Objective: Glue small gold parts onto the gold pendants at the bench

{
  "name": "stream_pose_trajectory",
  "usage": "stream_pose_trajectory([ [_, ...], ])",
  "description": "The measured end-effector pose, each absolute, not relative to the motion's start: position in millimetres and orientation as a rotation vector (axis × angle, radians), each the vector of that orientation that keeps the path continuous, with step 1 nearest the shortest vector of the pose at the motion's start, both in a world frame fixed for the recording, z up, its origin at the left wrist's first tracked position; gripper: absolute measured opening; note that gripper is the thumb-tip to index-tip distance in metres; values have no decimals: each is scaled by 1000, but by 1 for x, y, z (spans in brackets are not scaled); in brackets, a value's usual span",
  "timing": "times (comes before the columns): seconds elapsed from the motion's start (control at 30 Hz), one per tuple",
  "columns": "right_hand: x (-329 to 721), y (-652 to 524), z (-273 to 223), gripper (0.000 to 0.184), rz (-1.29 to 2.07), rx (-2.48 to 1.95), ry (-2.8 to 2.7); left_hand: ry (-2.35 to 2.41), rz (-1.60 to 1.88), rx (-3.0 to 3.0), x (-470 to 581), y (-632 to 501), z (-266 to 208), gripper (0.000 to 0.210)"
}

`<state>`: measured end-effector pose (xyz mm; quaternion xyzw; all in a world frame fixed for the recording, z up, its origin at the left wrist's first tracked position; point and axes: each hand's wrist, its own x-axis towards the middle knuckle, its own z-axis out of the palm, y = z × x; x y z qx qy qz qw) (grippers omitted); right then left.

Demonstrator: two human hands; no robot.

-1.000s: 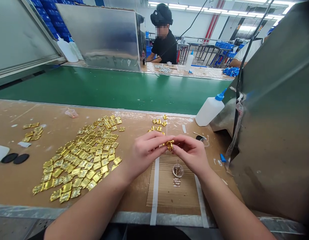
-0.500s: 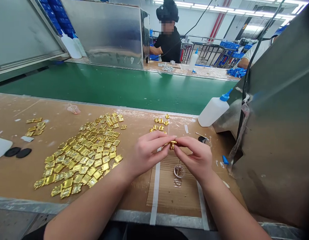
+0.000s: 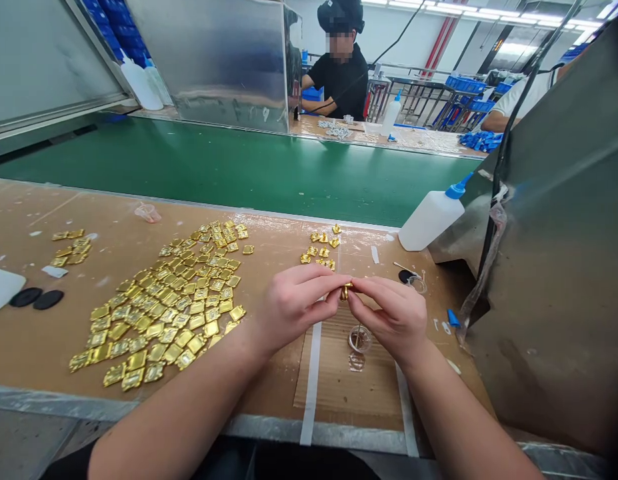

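Note:
Between my fingertips is a small shiny gold-coloured piece (image 3: 345,292), mostly covered by the fingers. My left hand (image 3: 301,300) pinches it from the left and my right hand (image 3: 391,310) from the right, both closed. Beneath the hands lies a corrugated cardboard sheet (image 3: 339,393) taped down at its sides. On the sheet stands a small clear cup (image 3: 359,339) with a thin stick in it. Just beyond my hands sit several small gold pieces (image 3: 323,252). Many flat gold rectangular pieces (image 3: 173,300) are spread over the table to the left.
A white squeeze bottle (image 3: 431,220) with a blue tip leans near the metal panel (image 3: 553,300) on the right. A green belt (image 3: 239,167) runs across behind the table. Black discs (image 3: 49,299) lie far left. Across the belt sits a co-worker (image 3: 343,83).
Both hands keep the gold piece at nearly the same spot, with only a slight shift of the fingers. The view has tipped slightly, and the co-worker's arms have moved.

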<state>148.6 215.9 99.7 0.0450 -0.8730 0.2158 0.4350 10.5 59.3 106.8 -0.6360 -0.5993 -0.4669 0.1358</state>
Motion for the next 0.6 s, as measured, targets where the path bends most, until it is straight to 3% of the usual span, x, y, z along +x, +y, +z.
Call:
stream_pose_trajectory([
  [0.2, 147, 218, 101, 20, 728, 79, -2198, -1883, -1602, -1777, 14, 63, 106, 25],
  [0.33, 147, 221, 103, 13, 1134, -119, -2173, -2273, -2509, -1487, 8, 70, 103, 17],
  [0.43, 146, 222, 102, 21, 1396, -243, -2049, -2341, -3239, -1022, 0, 73, 101, 17],
  [0.5, 145, 223, 102, 25, 1488, -286, -1978, -2261, -3502, -710, -4, 73, 99, 15],
  [0.6, 144, 224, 102, 26, 1528, -325, -1932, -2183, -3621, -507, -6, 72, 97, 11],
])
